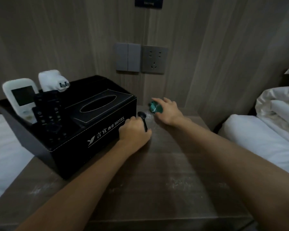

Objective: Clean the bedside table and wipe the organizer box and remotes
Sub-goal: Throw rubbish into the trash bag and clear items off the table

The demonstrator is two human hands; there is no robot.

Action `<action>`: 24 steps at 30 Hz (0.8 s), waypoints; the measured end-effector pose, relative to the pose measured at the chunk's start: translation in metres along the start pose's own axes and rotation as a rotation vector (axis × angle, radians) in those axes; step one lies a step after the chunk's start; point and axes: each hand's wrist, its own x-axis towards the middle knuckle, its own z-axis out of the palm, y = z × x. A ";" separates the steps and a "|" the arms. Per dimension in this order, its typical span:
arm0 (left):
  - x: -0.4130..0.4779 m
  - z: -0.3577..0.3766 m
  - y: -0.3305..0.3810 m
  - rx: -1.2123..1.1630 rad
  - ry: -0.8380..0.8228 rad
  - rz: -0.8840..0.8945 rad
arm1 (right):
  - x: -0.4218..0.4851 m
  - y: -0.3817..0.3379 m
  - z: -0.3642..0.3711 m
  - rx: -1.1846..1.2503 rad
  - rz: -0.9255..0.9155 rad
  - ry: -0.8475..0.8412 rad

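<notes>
The table [157,189] was dull brown wood, scuffed with pale dust marks, and its near half lay bare between the two forearms. The box [93,130], black with a tissue slot on top, stood on the table's left part, skewed, its left end overhanging the table's left edge. In its left compartment leaned a white remote [20,97] and a black remote [48,114]; behind them stood a white plug [52,80].

The left hand [133,132] rested against the box's right end, fingers curled round the handle of a black spoon [141,114]; its bowl pointed toward the wall. The right hand [167,110] hung just beyond, at the table's back edge, fingers spread wide over a green crumpled thing [154,107]. Blur hid whether they touched it, and what it was.

White bedding [265,139] pressed close on the right, and more [3,147] on the left. On the wall sat a switch [128,57] and socket [154,60]. A dark sign [148,2] was cut off at the top, unreadable.
</notes>
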 end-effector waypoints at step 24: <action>-0.100 -0.089 -0.034 -0.555 -0.044 -0.083 | -0.186 -0.044 -0.071 0.356 -0.310 0.434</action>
